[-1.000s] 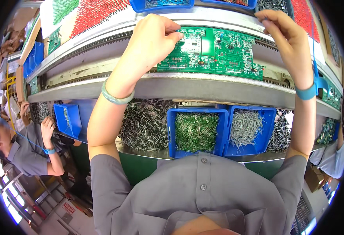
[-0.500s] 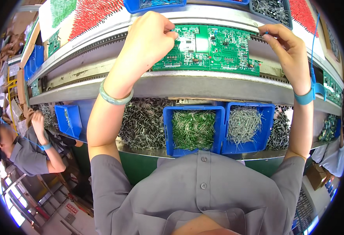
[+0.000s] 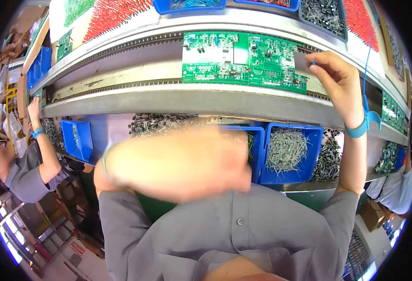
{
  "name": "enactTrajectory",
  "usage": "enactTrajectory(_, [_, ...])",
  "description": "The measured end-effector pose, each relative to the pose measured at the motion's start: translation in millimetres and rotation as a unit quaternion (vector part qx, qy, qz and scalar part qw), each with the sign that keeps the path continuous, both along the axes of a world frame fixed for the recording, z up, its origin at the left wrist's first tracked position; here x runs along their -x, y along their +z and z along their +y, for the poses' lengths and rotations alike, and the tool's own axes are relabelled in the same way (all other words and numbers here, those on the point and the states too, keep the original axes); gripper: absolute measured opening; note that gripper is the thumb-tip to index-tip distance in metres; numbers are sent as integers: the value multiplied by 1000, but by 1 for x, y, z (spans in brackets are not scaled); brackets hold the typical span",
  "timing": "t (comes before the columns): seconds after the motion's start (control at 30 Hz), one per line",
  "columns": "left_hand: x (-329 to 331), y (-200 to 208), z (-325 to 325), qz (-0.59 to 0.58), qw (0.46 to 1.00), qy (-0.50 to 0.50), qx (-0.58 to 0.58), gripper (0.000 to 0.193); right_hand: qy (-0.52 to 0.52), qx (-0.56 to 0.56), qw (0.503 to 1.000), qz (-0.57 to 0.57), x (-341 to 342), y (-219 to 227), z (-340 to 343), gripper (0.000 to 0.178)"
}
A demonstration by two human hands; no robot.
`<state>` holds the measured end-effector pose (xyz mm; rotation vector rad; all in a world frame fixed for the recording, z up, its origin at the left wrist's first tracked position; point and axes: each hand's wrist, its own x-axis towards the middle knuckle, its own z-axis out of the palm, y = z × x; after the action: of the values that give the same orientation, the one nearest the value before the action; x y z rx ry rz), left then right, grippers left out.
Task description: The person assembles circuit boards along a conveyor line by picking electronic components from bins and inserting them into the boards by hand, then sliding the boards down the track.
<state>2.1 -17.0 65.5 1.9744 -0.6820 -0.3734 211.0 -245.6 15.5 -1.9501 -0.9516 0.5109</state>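
My right hand (image 3: pixel 338 82) pinches a small blue electronic component (image 3: pixel 313 63) between thumb and fingertips, just off the right end of a green circuit board (image 3: pixel 271 65). A second green circuit board (image 3: pixel 207 70) adjoins it on the left; both lie across the conveyor rails and carry small parts. Smeared by motion, my left hand (image 3: pixel 224 157) is low in front of my chest, over the blue bin (image 3: pixel 258 145) of green components, which it mostly covers. Its fingers cannot be made out. Beside that stands another blue bin (image 3: pixel 317 152) with pale, thin-leaded components (image 3: pixel 286 149).
Loose dark components (image 3: pixel 161 122) lie left of the bins, with more (image 3: pixel 328 154) to the right. The metal rail (image 3: pixel 168 100) runs between bins and boards. Beyond the conveyor are a blue bin (image 3: pixel 189 6) and a dark bin (image 3: pixel 323 21). A co-worker (image 3: pixel 32 173) works at left.
My left hand has left the board and swung down toward me over the bins. My right hand has lowered slightly, still holding the blue component. The co-worker's arm has reached toward the conveyor.
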Motion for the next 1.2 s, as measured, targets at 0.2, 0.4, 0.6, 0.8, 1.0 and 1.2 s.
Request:
enactTrajectory(0.2, [65,-7,-28,-57,976,-118,176,12,34,-18,998,44,9,-3,1,21])
enactTrajectory(0.4, [107,24,-58,-204,839,426,270,12,-1,22,999,-49,22,26,-11,23])
enactTrajectory(0.6, [102,-2,-97,-256,760,516,301,11,7,59,997,-48,8,12,-44,27])
enactTrajectory(0.8, [132,5,-102,-225,778,453,374,10,6,23,1000,-14,35,-1,-30,29])
enactTrajectory(1.0, [102,-7,-112,-221,799,455,326,10,-50,7,997,56,44,12,-36,25])
enactTrajectory(1.2, [112,-6,-89,-188,832,419,312,9,-373,139,915,70,79,34,36,22])
